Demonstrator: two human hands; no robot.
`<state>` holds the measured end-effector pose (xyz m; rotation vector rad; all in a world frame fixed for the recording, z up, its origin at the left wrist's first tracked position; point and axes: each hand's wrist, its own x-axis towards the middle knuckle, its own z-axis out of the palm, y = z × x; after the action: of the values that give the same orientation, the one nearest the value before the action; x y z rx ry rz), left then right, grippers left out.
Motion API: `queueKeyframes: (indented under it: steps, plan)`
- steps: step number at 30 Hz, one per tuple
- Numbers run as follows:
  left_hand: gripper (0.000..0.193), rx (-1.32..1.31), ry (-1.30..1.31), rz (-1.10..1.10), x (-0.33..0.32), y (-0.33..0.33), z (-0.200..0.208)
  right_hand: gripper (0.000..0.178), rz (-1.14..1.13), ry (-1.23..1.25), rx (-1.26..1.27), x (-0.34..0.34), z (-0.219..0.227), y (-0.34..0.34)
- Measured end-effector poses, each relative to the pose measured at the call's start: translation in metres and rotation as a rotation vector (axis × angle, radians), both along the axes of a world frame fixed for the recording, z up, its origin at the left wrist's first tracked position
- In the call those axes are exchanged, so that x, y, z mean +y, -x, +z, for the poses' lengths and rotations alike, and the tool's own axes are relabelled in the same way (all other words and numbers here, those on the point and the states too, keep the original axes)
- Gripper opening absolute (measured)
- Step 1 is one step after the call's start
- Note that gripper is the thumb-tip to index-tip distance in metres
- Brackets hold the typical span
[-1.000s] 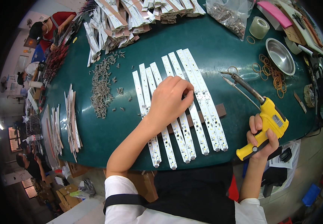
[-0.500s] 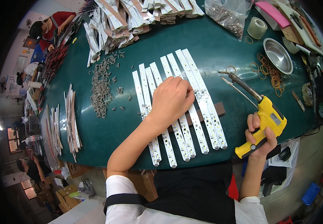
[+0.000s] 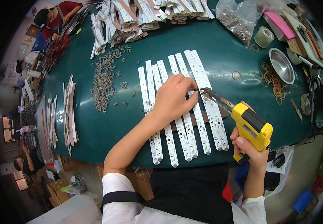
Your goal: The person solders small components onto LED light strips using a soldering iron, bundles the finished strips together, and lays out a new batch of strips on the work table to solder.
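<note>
Several narrow white LED strip boards (image 3: 203, 136) lie side by side on the green tabletop, across a dark bar (image 3: 221, 113). My left hand (image 3: 174, 95) rests over the middle of these boards, thumb and forefinger closed in a pinch; whatever small piece may sit between them cannot be made out. From the right, my right hand (image 3: 248, 146) grips a yellow soldering gun (image 3: 252, 126) by its handle. Its metal tip points left and is at the rightmost boards, close by my left fingertips; whether it touches them is unclear.
Small grey metal parts (image 3: 103, 84) lie heaped to the left. LED boards are piled (image 3: 128, 18) at the back, and thin strips (image 3: 69, 115) lie far left. Rubber bands (image 3: 271, 82), a metal bowl (image 3: 282, 66) and a tape roll (image 3: 264, 36) are at right. Co-workers sit along the left.
My right hand has brought the soldering gun left and turned it, so its tip is now among the boards near my left fingers. My left hand stays pinched over the boards; the view has shifted slightly.
</note>
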<state>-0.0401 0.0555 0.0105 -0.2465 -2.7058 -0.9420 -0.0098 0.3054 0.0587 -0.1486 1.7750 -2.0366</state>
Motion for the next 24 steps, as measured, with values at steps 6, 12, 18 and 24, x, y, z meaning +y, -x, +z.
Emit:
queueKeyframes:
  steps: [6, 12, 18, 24]
  plan:
    - [0.009, -0.002, 0.005, -0.01, 0.0, 0.002, -0.004, 0.073, -0.006, -0.098, -0.025, 0.002, 0.006, 0.001]
    - [0.007, -0.012, 0.039, -0.002, 0.0, 0.002, -0.003, 0.069, -0.006, 0.024, -0.019, 0.001, 0.004, 0.005]
    - [0.008, -0.04, 0.04, 0.003, 0.0, 0.003, -0.002, 0.07, 0.042, -0.028, -0.057, 0.005, 0.01, 0.009]
    - [0.008, -0.051, 0.012, 0.001, -0.001, 0.003, -0.002, 0.07, 0.108, -0.063, -0.032, 0.005, 0.013, 0.012]
